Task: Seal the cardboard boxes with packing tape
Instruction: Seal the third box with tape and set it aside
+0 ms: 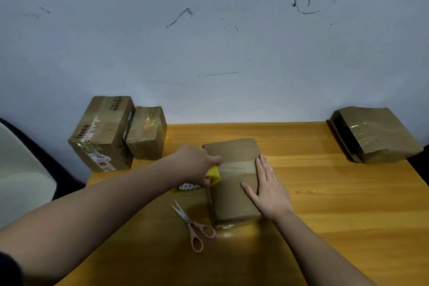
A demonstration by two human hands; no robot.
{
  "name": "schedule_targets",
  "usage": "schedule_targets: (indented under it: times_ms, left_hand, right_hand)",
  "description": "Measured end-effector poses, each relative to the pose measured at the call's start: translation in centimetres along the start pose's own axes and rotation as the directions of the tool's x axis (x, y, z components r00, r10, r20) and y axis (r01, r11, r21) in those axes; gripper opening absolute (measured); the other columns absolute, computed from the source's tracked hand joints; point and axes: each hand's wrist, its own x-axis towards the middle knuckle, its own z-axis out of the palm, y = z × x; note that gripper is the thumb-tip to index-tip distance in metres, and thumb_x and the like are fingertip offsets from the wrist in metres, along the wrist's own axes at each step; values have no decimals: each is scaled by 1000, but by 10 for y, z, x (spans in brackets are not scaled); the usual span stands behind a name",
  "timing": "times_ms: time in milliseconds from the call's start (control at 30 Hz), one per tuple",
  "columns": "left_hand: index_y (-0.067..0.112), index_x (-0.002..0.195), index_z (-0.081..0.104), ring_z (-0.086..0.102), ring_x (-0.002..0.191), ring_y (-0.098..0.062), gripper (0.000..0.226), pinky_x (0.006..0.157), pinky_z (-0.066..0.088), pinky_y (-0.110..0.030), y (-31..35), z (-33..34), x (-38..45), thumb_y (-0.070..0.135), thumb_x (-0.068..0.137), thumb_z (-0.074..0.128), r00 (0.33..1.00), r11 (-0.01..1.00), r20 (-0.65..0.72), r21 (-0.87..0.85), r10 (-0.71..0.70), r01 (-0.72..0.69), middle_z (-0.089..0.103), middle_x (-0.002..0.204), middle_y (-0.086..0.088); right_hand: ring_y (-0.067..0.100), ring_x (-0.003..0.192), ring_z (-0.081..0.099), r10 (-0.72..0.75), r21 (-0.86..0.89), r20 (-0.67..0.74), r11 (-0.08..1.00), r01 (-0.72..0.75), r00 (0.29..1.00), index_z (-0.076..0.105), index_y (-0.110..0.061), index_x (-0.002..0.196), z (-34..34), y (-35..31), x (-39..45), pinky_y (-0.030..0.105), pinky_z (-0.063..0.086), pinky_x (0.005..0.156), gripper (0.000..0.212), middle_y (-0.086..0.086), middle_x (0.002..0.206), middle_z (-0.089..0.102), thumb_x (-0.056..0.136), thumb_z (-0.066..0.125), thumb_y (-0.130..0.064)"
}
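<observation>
A flat brown cardboard box lies in the middle of the wooden table. A strip of clear packing tape runs across its top, from its left edge towards the right. My left hand grips a yellow tape roll at the box's left edge. My right hand lies flat on the box's right side, fingers straight, pressing it down near the end of the tape.
Pink-handled scissors lie on the table just left of the box's near corner. Two taped boxes stand at the table's far left corner. Another taped box rests at the far right corner. A wall is behind.
</observation>
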Motion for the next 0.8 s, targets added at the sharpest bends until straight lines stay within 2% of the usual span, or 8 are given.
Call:
schedule_targets:
  times_ms: [100,267,333,400,433,567,700,800]
  left_hand:
    - [29,143,26,46,64,-16,58,51,36,-27,4,-4,1,46,94,50,998,999,58,29,-16,14,50,87,-4]
    - [24,148,20,47,71,-18,64,51,33,-27,11,-10,9,46,95,49,988,996,155,92,-16,2,52,93,-5]
    - [17,151,12,55,82,-21,74,58,39,-28,12,-7,11,45,94,50,987,995,161,103,-28,11,58,106,-6]
    - [9,152,1,60,97,-25,86,71,48,-31,7,0,6,43,93,53,980,991,193,129,-54,29,55,125,-9]
    - [8,152,0,61,97,-24,87,73,49,-31,2,5,2,42,93,54,976,989,210,147,-63,33,54,127,-9]
    - [10,149,11,56,77,-18,82,57,41,-28,-16,28,-4,41,90,60,977,993,193,99,-89,71,58,105,-5]
    - [12,151,7,54,76,-18,86,61,42,-29,-15,49,1,42,89,60,979,995,186,65,-82,71,61,104,-5]
    - [12,152,4,58,79,-19,90,62,44,-30,-13,63,3,44,89,59,977,995,191,50,-90,82,63,102,-5]
  right_hand:
    - [5,146,-13,3,-7,10,1000,-3,1000,-5,-18,155,0,-1,1,28,16,117,88,-7,160,-17,91,26,-70]
    - [6,147,-11,2,5,26,1000,-3,1000,-4,-17,155,0,-2,0,28,13,118,94,-7,161,-15,85,17,-76]
    - [6,147,-11,8,11,22,1000,-8,1000,-3,-18,155,-1,-1,0,26,11,117,96,-7,161,-15,82,14,-78]
    - [5,147,-12,12,12,28,1000,-13,1000,-4,-18,155,-2,1,1,26,9,117,94,-8,160,-15,83,14,-76]
    - [5,147,-12,6,12,31,1000,-7,999,-5,-18,155,-1,0,0,26,9,117,94,-8,160,-16,83,13,-76]
    - [5,146,-13,-4,17,27,1000,3,1000,-5,-19,155,4,-4,1,27,8,118,95,-7,160,-15,82,11,-77]
    - [5,147,-12,9,13,27,1000,-10,1000,-5,-19,155,4,-5,0,27,7,118,93,-7,161,-15,84,15,-76]
    - [5,147,-11,3,7,28,1000,-3,1000,-4,-20,155,5,-6,-1,26,7,118,96,-7,161,-14,81,8,-80]
